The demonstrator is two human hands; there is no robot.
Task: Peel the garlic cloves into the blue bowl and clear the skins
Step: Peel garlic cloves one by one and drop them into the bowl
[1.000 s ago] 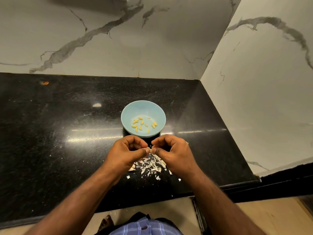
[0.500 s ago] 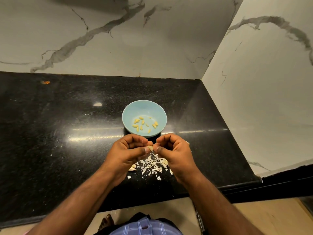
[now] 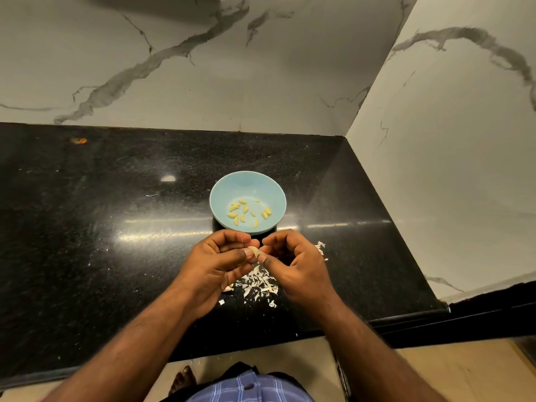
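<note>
From the head camera, the left hand [image 3: 216, 261] and right hand [image 3: 293, 261] meet just before the blue bowl [image 3: 220, 198], fingers curled, both pinching one pale garlic clove [image 3: 255, 252] between thumb and fingertips, likely so that loosened skin falls onto the papery white skins [image 3: 258, 282] heaped below on the glossy black counter [image 3: 87, 213]; smooth yellowish peeled cloves [image 3: 243, 213] lie scattered in the bowl's matte hollow.

Bare forearms, blue checked garment [image 3: 249, 387]
</note>
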